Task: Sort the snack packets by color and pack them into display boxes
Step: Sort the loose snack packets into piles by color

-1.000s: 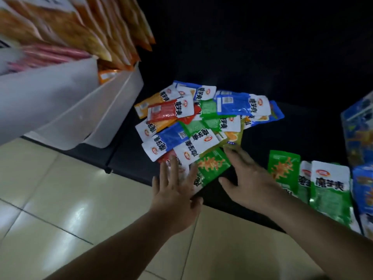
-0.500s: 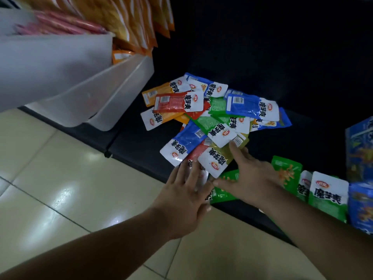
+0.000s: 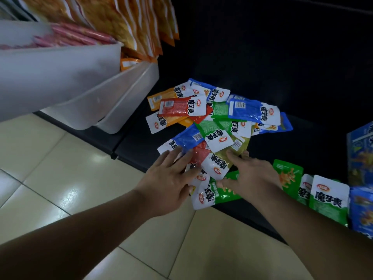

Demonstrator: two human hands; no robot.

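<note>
Sprawling across a dark shelf [image 3: 137,146], the pile of packets [image 3: 218,122] mixes blue, green, red and orange wrappers with white ends. White bins [image 3: 60,77] at the upper left hold orange bags [image 3: 113,19] and pink packs [image 3: 76,35]. The left hand [image 3: 171,178] and right hand [image 3: 250,176] lie flat on the pile's near edge, fingers spread.

black shelf [image 3: 133,143] | mixed-colour packet pile [image 3: 219,118] lying mid-shelf | green packets [image 3: 327,201] in row at right

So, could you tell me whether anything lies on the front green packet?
Yes: an olive packet overlaps the upper edge of the green packet, and the thumb of the right hand lies across it. The left hand rests on the pile.
</note>
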